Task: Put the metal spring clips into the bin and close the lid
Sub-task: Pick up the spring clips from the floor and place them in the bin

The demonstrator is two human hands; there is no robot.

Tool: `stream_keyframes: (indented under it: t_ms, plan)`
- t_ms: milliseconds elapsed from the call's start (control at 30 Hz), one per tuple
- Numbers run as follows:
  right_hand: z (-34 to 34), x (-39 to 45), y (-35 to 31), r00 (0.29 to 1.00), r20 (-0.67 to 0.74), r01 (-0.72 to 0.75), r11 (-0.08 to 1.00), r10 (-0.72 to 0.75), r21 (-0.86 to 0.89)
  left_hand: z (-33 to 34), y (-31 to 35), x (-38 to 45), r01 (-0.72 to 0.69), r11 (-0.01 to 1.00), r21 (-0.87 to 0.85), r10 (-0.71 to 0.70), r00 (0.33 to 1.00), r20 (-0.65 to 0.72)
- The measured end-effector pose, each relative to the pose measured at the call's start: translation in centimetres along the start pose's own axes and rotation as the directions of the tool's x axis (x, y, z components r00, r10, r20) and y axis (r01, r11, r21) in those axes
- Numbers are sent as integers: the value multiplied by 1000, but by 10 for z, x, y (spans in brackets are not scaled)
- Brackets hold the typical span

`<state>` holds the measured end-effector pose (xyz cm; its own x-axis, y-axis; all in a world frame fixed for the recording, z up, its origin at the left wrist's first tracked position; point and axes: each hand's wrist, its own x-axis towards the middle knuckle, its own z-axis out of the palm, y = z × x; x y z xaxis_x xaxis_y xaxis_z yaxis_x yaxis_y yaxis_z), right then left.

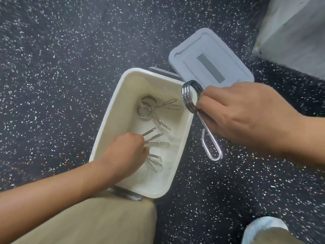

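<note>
An open cream bin [112, 110] stands on the dark speckled floor. Its grey lid [193, 48] lies flat on the floor just behind its far right corner. Several metal spring clips [149, 110] lie in the far part of the bin. My left hand [126, 154] is down inside the bin, fingers closed around more clips [156, 138] whose ends stick out to the right. My right hand [246, 117] hovers beside the bin's right rim, gripping a large spring clip [190, 97] by its coil, the clip's long loop hanging down.
My knee in tan trousers [98, 219] touches the bin's near edge. A white shoe [263, 228] is at the bottom right. A pale grey block [295, 32] stands at the top right. Speckled floor surrounds the bin.
</note>
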<state>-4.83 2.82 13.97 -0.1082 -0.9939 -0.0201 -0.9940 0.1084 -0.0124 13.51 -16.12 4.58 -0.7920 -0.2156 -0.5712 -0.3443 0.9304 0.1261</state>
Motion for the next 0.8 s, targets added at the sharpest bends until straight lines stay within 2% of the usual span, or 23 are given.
stream_keyframes:
  t_ms: [233, 400, 567, 700, 800]
  plan:
    - [27, 61, -9, 969, -8, 246, 966, -247, -74, -31, -17, -20, 37, 986, -162, -63, 985, -160]
    - [66, 103, -13, 948, 22, 317, 943, -316, -105, -38, -31, -25, -9, 971, -240, -50, 970, -237]
    - [102, 134, -12, 924, 212, 349, 929, -318, -128, -40, -30, -29, -27, 960, -280, -44, 969, -243]
    - [123, 145, -16, 872, 375, 408, 890, -314, -203, -41, -28, -33, -35, 962, -271, -29, 973, -230]
    - [135, 148, -16, 871, 409, 393, 885, -271, -250, -42, -28, -34, -33, 964, -266, -26, 976, -215]
